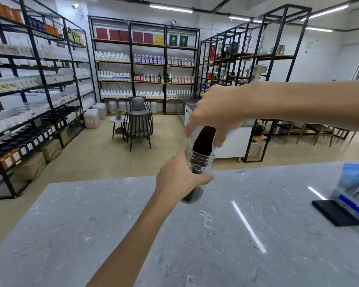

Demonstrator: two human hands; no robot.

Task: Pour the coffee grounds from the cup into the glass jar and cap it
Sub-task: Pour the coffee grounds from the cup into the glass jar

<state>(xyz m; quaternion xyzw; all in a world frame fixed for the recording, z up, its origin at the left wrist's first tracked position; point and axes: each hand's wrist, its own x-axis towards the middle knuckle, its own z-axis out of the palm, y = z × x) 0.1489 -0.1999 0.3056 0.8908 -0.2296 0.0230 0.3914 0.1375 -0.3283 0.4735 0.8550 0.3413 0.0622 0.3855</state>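
Observation:
My left hand grips a clear glass jar around its middle, holding it tilted above the grey marble counter. Dark grounds lie in the jar's bottom. My right hand holds a white cup tipped steeply over the jar's open mouth, the cup's lip touching the rim. Dark coffee grounds slide from the cup into the jar. No jar lid is in view.
A black flat object lies at the counter's right side, beside a clear stand with blue packets. Beyond the counter are black metal shelves with bottles and a chair with a small table.

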